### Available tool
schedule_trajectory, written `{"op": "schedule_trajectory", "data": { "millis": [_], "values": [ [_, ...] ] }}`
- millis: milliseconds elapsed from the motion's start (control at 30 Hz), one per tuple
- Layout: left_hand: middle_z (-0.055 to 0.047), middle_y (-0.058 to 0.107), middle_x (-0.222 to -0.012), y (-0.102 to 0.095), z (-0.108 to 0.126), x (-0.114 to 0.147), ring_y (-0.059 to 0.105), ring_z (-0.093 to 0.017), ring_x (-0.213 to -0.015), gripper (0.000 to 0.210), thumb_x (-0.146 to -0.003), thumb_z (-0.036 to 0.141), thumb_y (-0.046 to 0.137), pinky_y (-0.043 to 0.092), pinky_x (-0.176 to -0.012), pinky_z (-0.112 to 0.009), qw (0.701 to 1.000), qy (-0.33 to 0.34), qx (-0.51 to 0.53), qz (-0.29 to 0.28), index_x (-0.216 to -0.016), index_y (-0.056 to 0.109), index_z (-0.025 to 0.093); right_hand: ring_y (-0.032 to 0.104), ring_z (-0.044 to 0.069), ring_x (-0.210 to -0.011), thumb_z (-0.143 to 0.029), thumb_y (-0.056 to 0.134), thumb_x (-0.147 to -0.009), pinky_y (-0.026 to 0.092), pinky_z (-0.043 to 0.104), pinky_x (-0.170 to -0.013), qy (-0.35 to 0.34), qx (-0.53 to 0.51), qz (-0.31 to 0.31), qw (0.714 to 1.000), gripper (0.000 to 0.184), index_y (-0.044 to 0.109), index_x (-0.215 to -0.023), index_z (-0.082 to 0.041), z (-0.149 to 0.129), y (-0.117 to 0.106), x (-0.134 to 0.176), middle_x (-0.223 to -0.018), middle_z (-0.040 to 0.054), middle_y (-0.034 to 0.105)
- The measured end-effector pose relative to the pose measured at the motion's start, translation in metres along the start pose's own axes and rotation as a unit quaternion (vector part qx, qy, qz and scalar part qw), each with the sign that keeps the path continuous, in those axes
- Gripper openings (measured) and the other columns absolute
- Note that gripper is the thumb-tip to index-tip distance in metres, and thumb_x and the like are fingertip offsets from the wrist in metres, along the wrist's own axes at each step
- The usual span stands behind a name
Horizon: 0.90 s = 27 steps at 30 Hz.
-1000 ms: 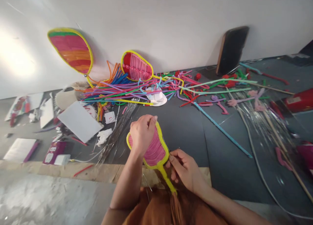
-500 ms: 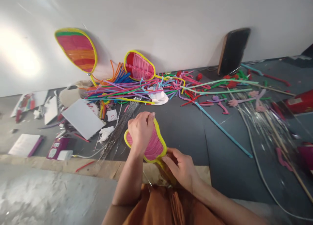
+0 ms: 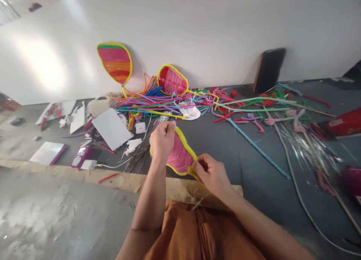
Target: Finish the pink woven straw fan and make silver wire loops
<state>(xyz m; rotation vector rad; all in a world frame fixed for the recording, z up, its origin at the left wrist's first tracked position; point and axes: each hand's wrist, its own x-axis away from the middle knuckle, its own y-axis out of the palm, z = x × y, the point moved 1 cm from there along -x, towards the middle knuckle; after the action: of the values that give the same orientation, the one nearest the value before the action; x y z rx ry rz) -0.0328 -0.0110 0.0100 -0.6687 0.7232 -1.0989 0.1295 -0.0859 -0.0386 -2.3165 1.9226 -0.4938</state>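
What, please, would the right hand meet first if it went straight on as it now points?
The right hand would likely meet the yellow-edged pink piece it is pinching; depth is unclear.

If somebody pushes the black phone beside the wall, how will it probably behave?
The phone would probably tip or slide, because it stands tilted on a narrow end. It is likely stiff, being a flat slab with straight edges. Its smooth-looking dark surface may be slippery.

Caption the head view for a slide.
Left hand and right hand pinch a yellow-rimmed pink panel near heaped pipe cleaners.
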Motion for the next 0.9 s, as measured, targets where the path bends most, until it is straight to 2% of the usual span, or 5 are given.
{"op": "schedule_trajectory", "data": {
  "millis": [167, 367, 667, 800, 900],
  "values": [
    [0.004, 0.043, -0.056, 0.002, 0.002, 0.001, 0.040, -0.011, -0.056, 0.034, -0.085, 0.047, 0.041, 0.032, -0.055, -0.022, 0.988, 0.018, 0.154, -0.018, -0.074, 0.057, 0.019, 0.050, 0.010, -0.040, -0.037, 0.050, -0.082, 0.037, 0.019, -0.040, -0.003, -0.011, -0.018, 1.000, 0.020, 0.058, -0.077, -0.020, -0.011, -0.031, 0.001, -0.048, -0.0041, 0.052],
    [0.006, 0.031, -0.052, 0.031, -0.007, 0.003, 0.031, -0.009, -0.049, 0.031, -0.081, 0.045, 0.048, 0.028, -0.050, -0.021, 0.965, -0.032, 0.251, -0.065, -0.069, 0.056, 0.018, 0.050, 0.009, -0.040, -0.041, 0.050, -0.081, 0.041, 0.020, -0.039, 0.020, -0.026, -0.006, 0.999, 0.022, 0.055, -0.077, -0.020, 0.012, -0.041, -0.005, -0.052, -0.0044, 0.053],
    [0.002, 0.059, -0.067, 0.070, -0.016, -0.013, 0.054, -0.013, -0.068, 0.025, -0.079, 0.038, 0.050, 0.040, -0.066, -0.022, 0.970, -0.038, 0.225, -0.088, -0.074, 0.064, 0.016, 0.051, 0.010, -0.039, -0.040, 0.051, -0.080, 0.040, 0.020, -0.038, 0.054, -0.069, -0.003, 0.996, 0.022, 0.051, -0.071, -0.020, 0.037, -0.041, -0.025, -0.052, -0.0044, 0.054],
    [-0.003, 0.067, -0.081, 0.076, -0.020, -0.018, 0.059, -0.016, -0.080, 0.028, -0.078, 0.039, 0.050, 0.042, -0.072, -0.023, 0.967, -0.043, 0.220, -0.123, -0.078, 0.067, 0.016, 0.049, 0.009, -0.037, -0.041, 0.051, -0.081, 0.038, 0.019, -0.036, 0.076, -0.096, -0.012, 0.992, 0.023, 0.050, -0.071, -0.020, 0.044, -0.040, -0.030, -0.048, -0.0055, 0.052],
    [-0.002, 0.066, -0.078, 0.076, -0.022, -0.021, 0.058, -0.016, -0.076, 0.030, -0.077, 0.041, 0.050, 0.041, -0.069, -0.022, 0.961, -0.061, 0.225, -0.152, -0.077, 0.066, 0.015, 0.049, 0.009, -0.038, -0.041, 0.051, -0.081, 0.039, 0.018, -0.037, 0.080, -0.102, -0.010, 0.991, 0.022, 0.051, -0.073, -0.020, 0.049, -0.039, -0.031, -0.048, -0.0058, 0.051]
  ]
}}
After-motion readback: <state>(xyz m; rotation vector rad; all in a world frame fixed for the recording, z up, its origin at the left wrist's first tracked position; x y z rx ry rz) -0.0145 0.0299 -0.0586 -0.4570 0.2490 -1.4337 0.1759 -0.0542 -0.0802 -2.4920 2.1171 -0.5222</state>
